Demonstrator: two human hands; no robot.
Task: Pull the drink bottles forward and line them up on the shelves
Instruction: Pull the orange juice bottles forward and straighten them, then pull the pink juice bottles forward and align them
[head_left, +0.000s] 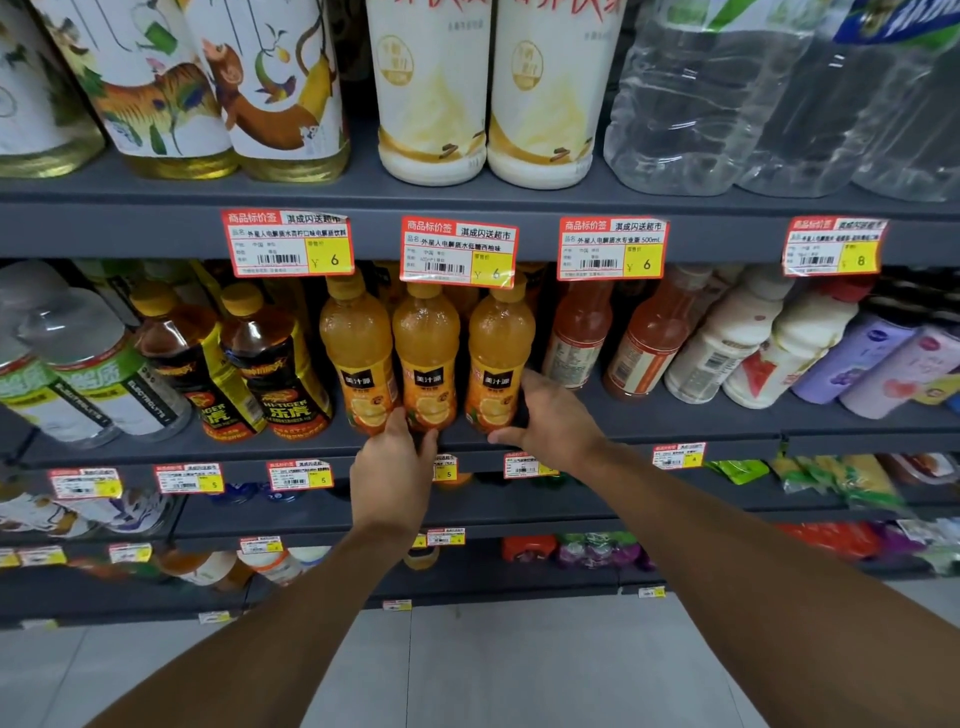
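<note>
Three orange juice bottles stand side by side at the front of the middle shelf (675, 421): a left one (357, 343), a middle one (426, 338) and a right one (500, 338). My left hand (392, 470) grips the base of the middle bottle, thumb on its right side and fingers between it and the left bottle. My right hand (553, 421) wraps round the lower right side of the right bottle, thumb under its base at the shelf edge. More orange bottles stand behind them in shadow.
Two dark energy drink bottles (270, 374) stand left of the juice, clear electrolyte bottles (93, 374) further left. Red-orange bottles (649, 343) and white milk drinks (727, 348) stand to the right. The shelf above (156, 228) carries price tags, tea, white bottles and water.
</note>
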